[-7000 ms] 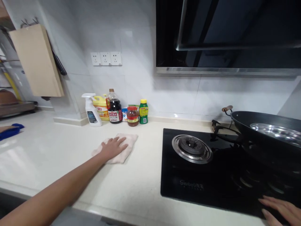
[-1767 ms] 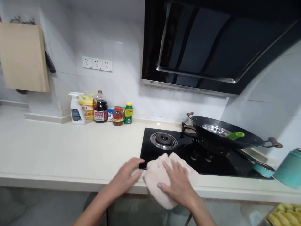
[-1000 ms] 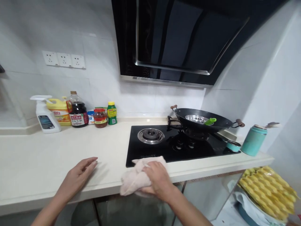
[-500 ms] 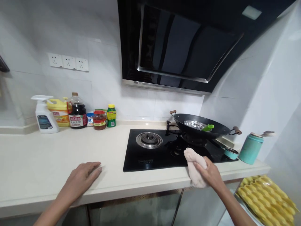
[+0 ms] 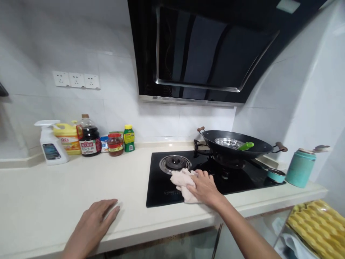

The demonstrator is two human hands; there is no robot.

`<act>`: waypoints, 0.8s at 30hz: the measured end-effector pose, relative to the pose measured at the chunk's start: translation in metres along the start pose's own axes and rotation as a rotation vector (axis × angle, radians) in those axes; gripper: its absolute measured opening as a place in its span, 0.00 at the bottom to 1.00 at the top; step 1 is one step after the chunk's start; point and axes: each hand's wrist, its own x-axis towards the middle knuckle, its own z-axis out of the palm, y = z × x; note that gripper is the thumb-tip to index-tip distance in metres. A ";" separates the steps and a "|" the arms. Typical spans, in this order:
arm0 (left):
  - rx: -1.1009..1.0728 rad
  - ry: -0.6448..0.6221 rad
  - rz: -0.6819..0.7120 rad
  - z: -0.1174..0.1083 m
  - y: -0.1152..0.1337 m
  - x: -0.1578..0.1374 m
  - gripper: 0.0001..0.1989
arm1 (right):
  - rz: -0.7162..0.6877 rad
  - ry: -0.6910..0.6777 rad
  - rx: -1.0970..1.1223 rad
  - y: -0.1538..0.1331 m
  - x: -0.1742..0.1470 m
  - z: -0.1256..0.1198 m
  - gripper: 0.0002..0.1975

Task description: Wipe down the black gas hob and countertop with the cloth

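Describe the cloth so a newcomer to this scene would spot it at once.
Find the big black range hood, then the black cooktop below it. On the cooktop's left part, by the uncovered round burner, the cloth is in the right hand. It is pale pink and crumpled, the only soft thing on that dark, shiny surface.

The cloth [image 5: 185, 185] is pale pink, the hob [image 5: 159, 198] black, the jar [image 5: 300, 169] turquoise, the spray bottle [image 5: 51, 142] mostly white.

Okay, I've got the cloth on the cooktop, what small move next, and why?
Probably slide the right hand leftward along the gas cooktop: that hand has the pale pink cloth bunched near the left burner, and the front-left corner lies uncovered.
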 end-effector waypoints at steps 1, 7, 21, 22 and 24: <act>-0.001 -0.002 0.010 0.001 -0.001 0.000 0.26 | -0.044 -0.023 0.004 0.006 -0.007 -0.001 0.28; -0.002 -0.008 -0.036 0.002 0.000 0.001 0.27 | -0.219 -0.166 0.075 0.036 -0.015 -0.013 0.27; -0.036 -0.030 -0.154 0.002 -0.007 0.003 0.27 | 0.067 -0.335 -0.039 0.101 0.124 -0.011 0.26; -0.044 -0.029 -0.164 0.001 -0.007 0.003 0.27 | 0.113 -0.335 -0.054 0.111 0.127 -0.013 0.23; -0.058 -0.034 -0.181 0.001 -0.007 0.003 0.27 | 0.207 -0.317 -0.085 0.129 0.130 -0.019 0.18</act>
